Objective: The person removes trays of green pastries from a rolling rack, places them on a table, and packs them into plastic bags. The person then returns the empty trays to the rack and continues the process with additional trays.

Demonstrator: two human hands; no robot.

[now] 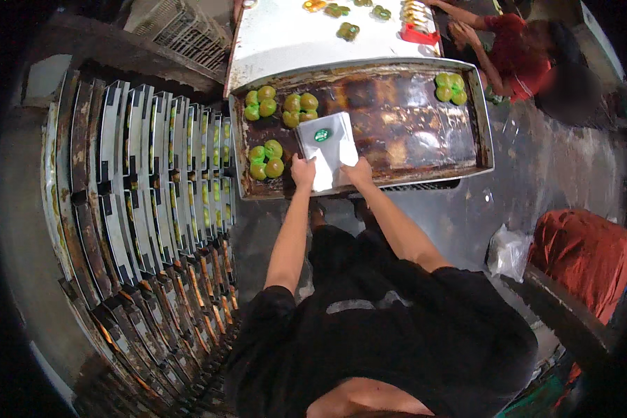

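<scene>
My left hand point(303, 171) and my right hand point(359, 172) grip the near sides of a stack of clear plastic bags point(330, 143). The top bag bears a green oval label with writing. Beneath and around it lies a worn, dark metal baking tray point(423, 136). Green four-lobed bread buns sit on this tray: one cluster point(260, 103) at the far left, another point(266, 159) nearer to me, and a third point(299, 107) partly hidden behind the bags. At the far right corner lies one more bun cluster point(451, 88).
Beyond the tray, a white table point(287, 42) carries several bagged buns point(348, 31) and a red holder point(420, 34). A person point(517, 57) is at the right. Tray racks point(157, 130) stand close on my left; a red cover point(580, 256) and plastic bag point(508, 253) are behind right.
</scene>
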